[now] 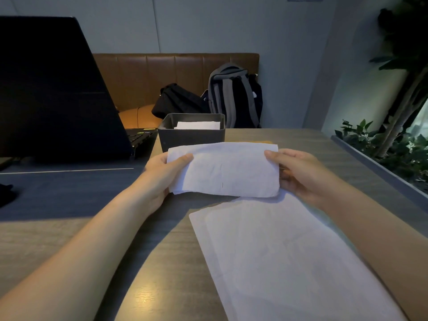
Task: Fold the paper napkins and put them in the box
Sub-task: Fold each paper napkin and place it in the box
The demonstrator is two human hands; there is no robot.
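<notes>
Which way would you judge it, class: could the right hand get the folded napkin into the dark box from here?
Probably yes: the box stands open-topped just behind the folded napkin, nothing between, though the left hand and right hand both grip it.

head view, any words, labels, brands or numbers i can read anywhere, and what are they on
None can be read.
Laptop: green stickers by the keyboard, too small and blurred to read.
Napkin held in both hands: blank, only creases.
Box: no label visible.
Backpack: a small white tag, unreadable.

No readable text, no labels, no brands — nothing legible anywhere
</notes>
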